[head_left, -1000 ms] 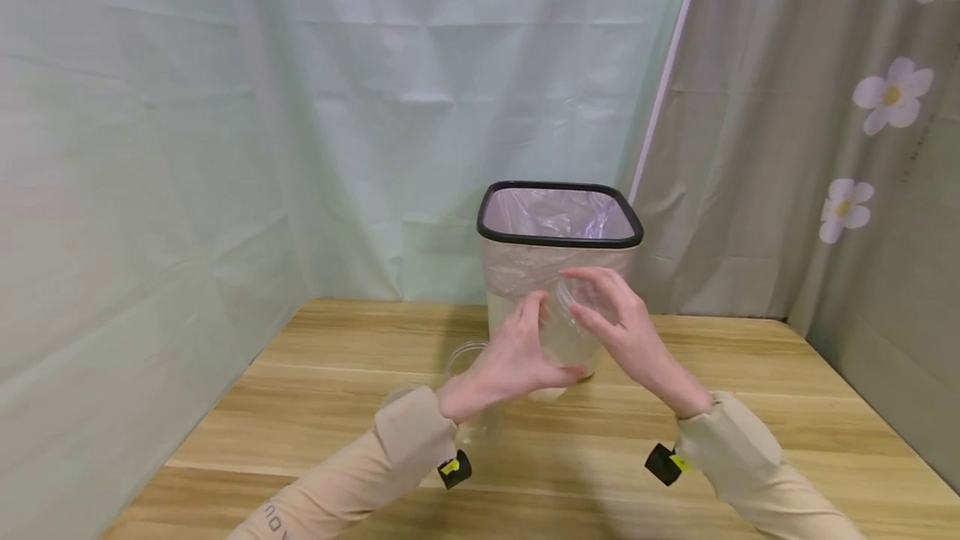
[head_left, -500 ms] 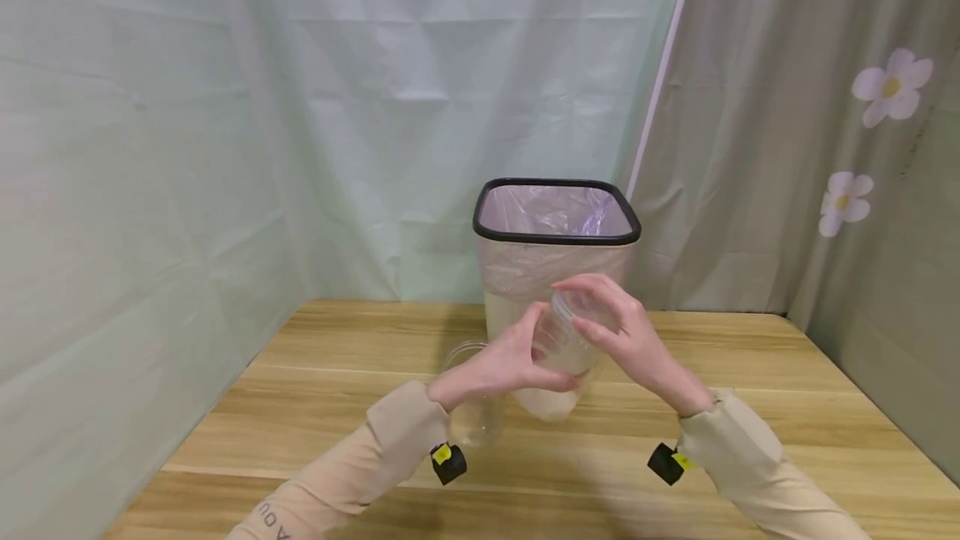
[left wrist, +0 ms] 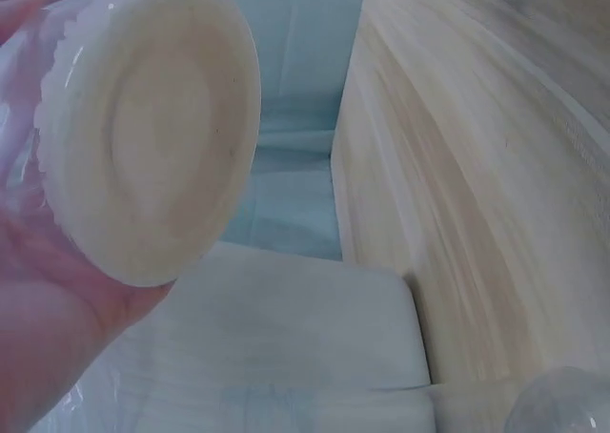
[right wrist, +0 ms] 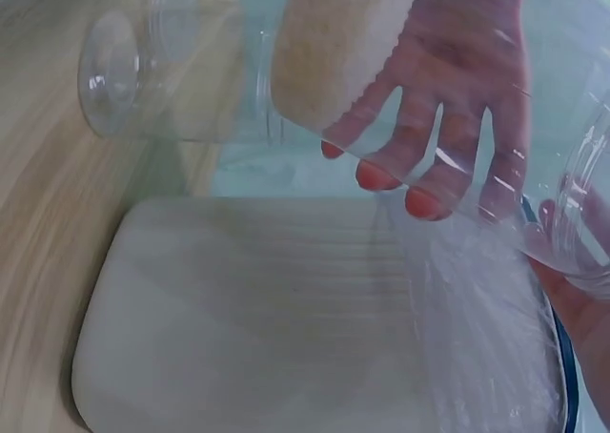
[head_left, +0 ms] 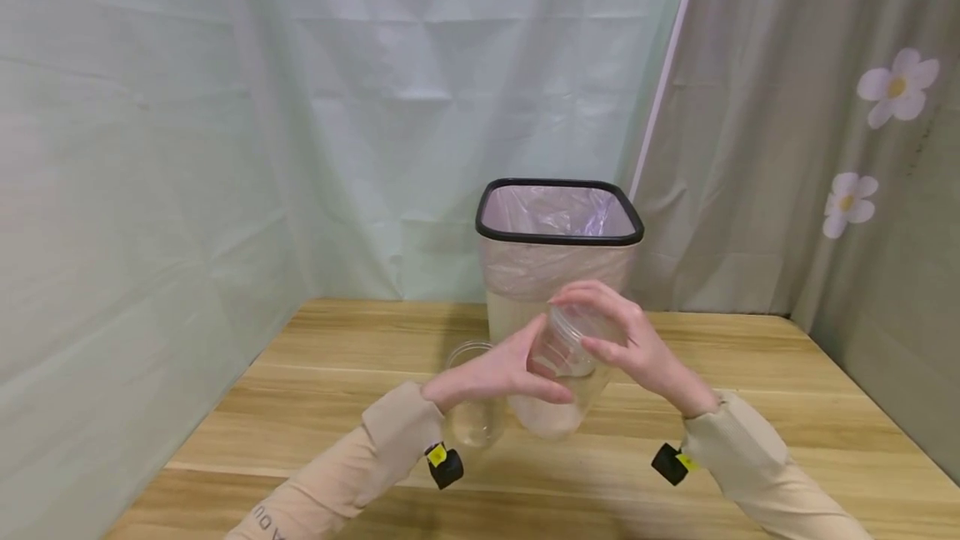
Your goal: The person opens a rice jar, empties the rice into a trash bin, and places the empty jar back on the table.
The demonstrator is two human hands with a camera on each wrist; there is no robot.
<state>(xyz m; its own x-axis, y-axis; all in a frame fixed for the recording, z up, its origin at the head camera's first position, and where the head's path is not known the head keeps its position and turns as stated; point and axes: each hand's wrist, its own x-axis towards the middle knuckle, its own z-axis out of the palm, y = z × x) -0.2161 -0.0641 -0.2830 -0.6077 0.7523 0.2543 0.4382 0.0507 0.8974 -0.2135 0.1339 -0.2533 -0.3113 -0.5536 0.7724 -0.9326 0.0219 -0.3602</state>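
The jar (head_left: 546,417) hangs tilted above the table (head_left: 750,415), between both hands; pale matter (right wrist: 334,51) lies at its base end. Left hand (head_left: 512,369), half-open to the jar's width, grips its body. Right hand (head_left: 632,338) curls round the rim end; glare there, capped or not cannot be told. Second jar (head_left: 480,425) stands left; bin (head_left: 505,315) is on the far side.

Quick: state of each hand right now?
Left hand: holding the clear jar around its body.
Right hand: holding the same jar at its rim end.
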